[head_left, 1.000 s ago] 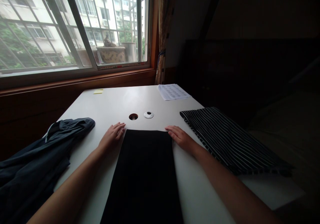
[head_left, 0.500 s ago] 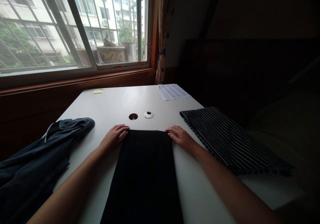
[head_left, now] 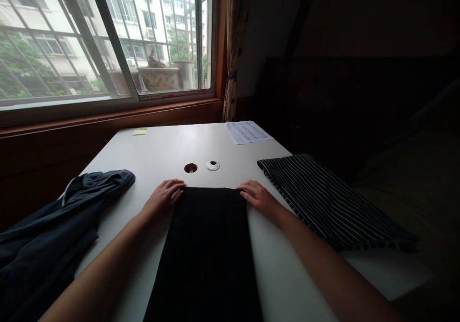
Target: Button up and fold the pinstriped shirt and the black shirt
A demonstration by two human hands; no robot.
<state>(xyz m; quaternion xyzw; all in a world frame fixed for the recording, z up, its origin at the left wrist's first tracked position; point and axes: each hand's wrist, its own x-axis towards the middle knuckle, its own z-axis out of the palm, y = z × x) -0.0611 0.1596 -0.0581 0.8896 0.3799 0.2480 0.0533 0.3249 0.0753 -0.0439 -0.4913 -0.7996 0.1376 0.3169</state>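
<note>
A long black folded piece of cloth lies flat down the middle of the white table, its lower end running out of view. What kind of garment it is cannot be told. My left hand pinches its far left corner, fingertips on top and thumb at the side edge. At the far right corner, my right hand has its fingers and thumb closed on the cloth in the same way. The far edge stretches straight between both hands.
A crumpled dark grey-blue garment hangs over the table's left edge. To the right lies a folded black-and-white striped cloth. Farther back are two round cable holes, printed papers and a yellow sticky note on the white table.
My left hand has moved slightly right from beside the black cloth onto its far left corner and closed there. My right hand has stayed at its corner.
</note>
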